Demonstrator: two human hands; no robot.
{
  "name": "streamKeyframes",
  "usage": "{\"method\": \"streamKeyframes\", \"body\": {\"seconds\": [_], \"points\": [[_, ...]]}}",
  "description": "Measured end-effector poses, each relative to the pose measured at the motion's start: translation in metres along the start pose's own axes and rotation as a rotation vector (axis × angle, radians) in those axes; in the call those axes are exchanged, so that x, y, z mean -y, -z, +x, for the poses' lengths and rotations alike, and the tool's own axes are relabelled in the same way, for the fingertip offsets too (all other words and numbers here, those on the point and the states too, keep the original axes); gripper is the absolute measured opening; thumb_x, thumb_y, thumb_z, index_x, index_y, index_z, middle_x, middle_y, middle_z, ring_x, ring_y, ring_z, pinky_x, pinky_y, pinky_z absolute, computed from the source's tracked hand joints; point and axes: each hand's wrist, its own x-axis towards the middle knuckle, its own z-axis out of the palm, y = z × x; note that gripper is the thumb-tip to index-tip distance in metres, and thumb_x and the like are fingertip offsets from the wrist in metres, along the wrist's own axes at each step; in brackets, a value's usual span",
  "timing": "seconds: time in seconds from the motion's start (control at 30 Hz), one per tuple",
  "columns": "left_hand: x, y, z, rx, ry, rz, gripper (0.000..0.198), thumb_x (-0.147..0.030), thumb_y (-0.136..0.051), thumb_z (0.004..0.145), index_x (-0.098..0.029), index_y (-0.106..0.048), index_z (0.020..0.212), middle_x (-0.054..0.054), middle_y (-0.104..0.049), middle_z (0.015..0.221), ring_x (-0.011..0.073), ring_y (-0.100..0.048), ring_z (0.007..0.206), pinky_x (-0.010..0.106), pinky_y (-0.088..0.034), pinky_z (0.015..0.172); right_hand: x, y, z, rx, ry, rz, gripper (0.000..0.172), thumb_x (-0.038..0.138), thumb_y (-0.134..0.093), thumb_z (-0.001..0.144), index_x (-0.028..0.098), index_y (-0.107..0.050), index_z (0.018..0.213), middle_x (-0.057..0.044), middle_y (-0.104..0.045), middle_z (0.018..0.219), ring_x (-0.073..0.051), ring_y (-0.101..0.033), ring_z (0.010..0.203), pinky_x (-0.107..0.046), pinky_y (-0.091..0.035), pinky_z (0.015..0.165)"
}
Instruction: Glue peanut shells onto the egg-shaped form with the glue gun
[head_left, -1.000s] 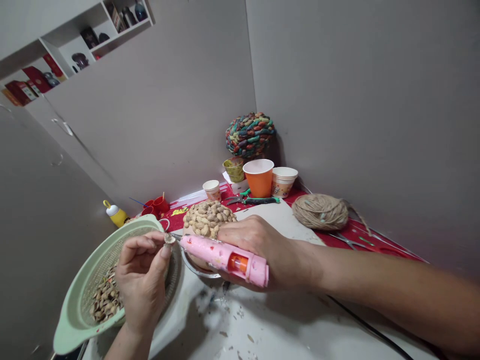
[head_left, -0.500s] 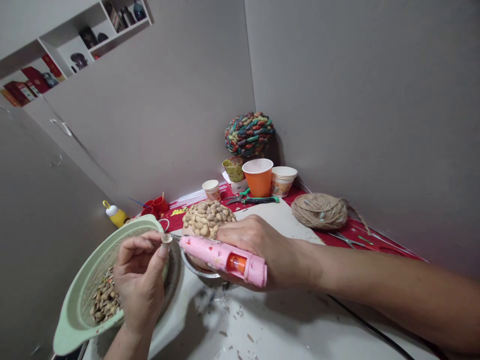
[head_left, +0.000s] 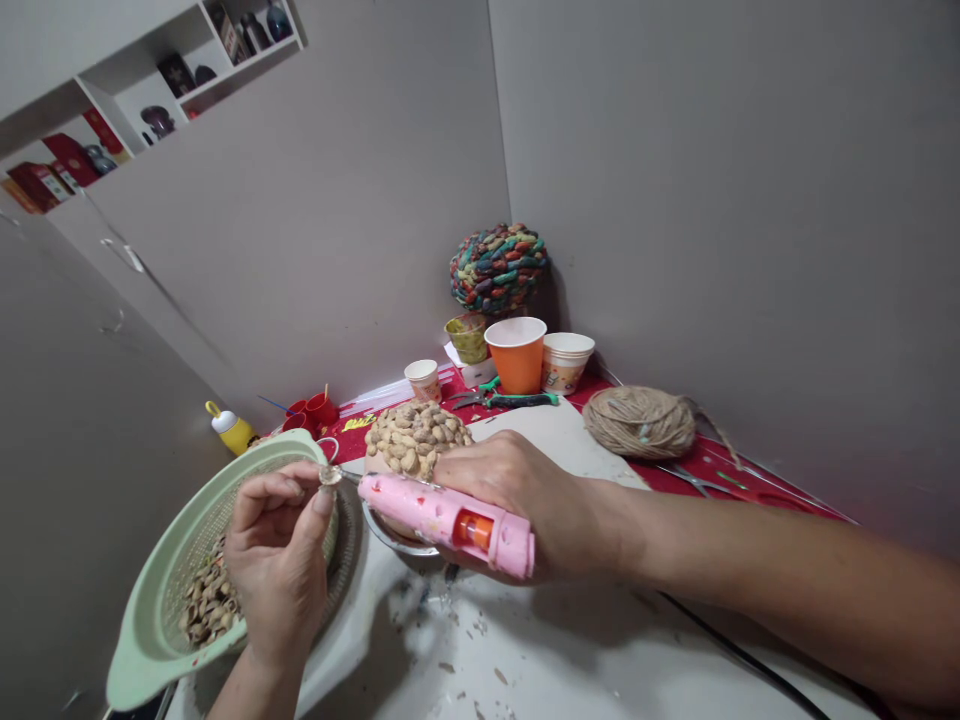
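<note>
Between the thumb and index finger of my left hand [head_left: 276, 545] is a small pale nut shell [head_left: 328, 476], hollow side showing. My right hand [head_left: 517, 485] grips a pink hot glue gun [head_left: 409, 503], whose nozzle points left and meets the shell or sits right at it. Behind the gun, a ball covered with shells [head_left: 416, 435] rests in a metal bowl [head_left: 391, 542]; my right hand and the gun hide part of both. A light green colander [head_left: 142, 610] with loose shells [head_left: 211, 600] stands beneath and left of my left hand.
The gun's black cord [head_left: 739, 650] trails to the lower right. A twine ball [head_left: 637, 422], scissors [head_left: 697, 480], green-handled pliers [head_left: 517, 400], an orange cup [head_left: 517, 362] and paper cups [head_left: 568, 365] stand or lie behind. Shell crumbs dot the white tabletop [head_left: 555, 650].
Both hands hold nearly the same pose. My left hand and the shell have shifted very slightly left and up, and the rear of the glue gun sits slightly lower.
</note>
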Motion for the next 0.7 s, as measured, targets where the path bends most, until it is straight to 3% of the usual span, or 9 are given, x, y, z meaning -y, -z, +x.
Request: {"method": "streamKeyframes", "body": {"seconds": [0.4, 0.7], "points": [[0.0008, 0.0001, 0.0016, -0.02, -0.023, 0.014, 0.019, -0.01, -0.075, 0.074, -0.02, -0.06, 0.08, 0.001, -0.067, 0.087, 0.0121, -0.063, 0.086, 0.024, -0.052, 0.081, 0.0026, 0.0021, 0.0004, 0.009, 0.012, 0.021, 0.02, 0.026, -0.053, 0.078, 0.018, -0.04, 0.065, 0.003, -0.047, 0.058, -0.009, -0.036, 0.05, -0.024, -0.021, 0.048], [0.0068, 0.0028, -0.0011, 0.05, -0.075, 0.026, 0.021, -0.002, -0.071, 0.076, -0.018, -0.061, 0.083, 0.002, -0.069, 0.09, 0.0119, -0.064, 0.087, 0.022, -0.053, 0.078, 0.0023, -0.0006, -0.0005, 0.029, -0.003, 0.064, 0.02, 0.029, -0.057, 0.077, 0.018, -0.043, 0.067, 0.002, -0.048, 0.061, -0.01, -0.039, 0.053, -0.024, -0.025, 0.05]]}}
